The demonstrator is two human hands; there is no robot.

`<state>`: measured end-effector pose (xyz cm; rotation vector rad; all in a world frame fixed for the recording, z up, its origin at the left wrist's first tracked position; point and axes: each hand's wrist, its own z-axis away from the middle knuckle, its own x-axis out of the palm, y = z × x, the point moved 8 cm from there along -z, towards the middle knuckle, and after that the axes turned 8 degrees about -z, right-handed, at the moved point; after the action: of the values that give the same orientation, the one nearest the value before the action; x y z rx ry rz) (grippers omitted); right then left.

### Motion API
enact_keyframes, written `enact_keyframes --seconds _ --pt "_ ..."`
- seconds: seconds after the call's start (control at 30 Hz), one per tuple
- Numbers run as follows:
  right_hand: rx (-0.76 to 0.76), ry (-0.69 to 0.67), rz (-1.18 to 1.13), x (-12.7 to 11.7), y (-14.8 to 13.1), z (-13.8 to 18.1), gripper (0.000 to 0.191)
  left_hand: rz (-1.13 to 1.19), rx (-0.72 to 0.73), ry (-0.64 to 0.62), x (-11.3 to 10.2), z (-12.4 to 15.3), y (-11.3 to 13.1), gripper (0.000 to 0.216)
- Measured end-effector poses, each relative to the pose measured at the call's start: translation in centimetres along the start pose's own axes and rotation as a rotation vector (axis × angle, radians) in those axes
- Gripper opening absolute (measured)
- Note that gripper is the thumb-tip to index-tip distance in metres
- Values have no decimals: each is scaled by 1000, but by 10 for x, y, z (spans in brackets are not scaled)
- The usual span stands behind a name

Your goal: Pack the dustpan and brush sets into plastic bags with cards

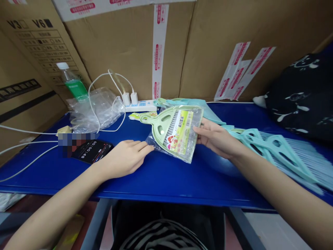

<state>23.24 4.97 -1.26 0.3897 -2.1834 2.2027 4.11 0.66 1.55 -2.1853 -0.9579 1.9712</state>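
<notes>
A green mini dustpan-and-brush set in a clear plastic bag [174, 132] lies tilted over the blue table [166, 180]. My left hand [125, 158] pinches the bag's lower left corner, fingers pressed together. My right hand [215, 137] grips the bag's right edge with thumb on top. Just behind the bag lies a teal dustpan [197, 106].
Teal brooms [275, 149] lie at the right, next to a black bag [304, 97]. A phone showing a timer [91, 151], crumpled clear bags [96, 109], a bottle [71, 81], a power strip [137, 104] with white cables sit at the left. Cardboard boxes [125, 45] wall the back.
</notes>
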Motion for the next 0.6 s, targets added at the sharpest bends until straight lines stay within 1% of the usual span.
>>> enact_keyframes --seconds 0.27,0.37,0.6 --pt "82 95 -15 -9 7 -2 45 -21 -23 -63 4 0 -2 20" --pt "85 73 -11 -7 7 -2 46 -10 -33 -72 5 0 -2 22" --pt "64 -23 12 -1 12 -3 50 18 -28 -25 4 2 -3 25"
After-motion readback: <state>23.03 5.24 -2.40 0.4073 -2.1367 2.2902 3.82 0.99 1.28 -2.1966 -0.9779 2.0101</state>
